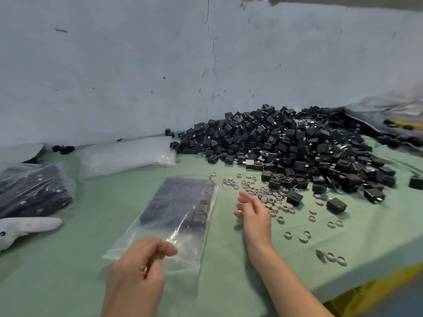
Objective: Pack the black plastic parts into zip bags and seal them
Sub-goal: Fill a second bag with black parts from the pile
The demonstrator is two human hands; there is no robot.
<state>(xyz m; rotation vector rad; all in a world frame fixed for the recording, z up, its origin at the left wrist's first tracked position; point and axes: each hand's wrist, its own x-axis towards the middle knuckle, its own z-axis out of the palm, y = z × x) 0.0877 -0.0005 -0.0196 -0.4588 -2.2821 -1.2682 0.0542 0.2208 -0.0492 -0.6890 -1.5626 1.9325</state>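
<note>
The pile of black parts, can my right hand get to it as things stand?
Probably yes. The right hand is open and empty, and only loose grey rings lie on the cloth between it and the pile of black parts.

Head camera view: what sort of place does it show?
Probably a small workshop's packing bench: a big heap of identical black plastic parts lies on the green-covered table, with a stack of empty zip bags and filled bags beside it.

2 bare forearms are extended forward. The left hand (142, 266) is held with fingers curled, thumb laid towards the forefinger. The right hand (254, 210) is held edge-on, fingers loosely spread.
</note>
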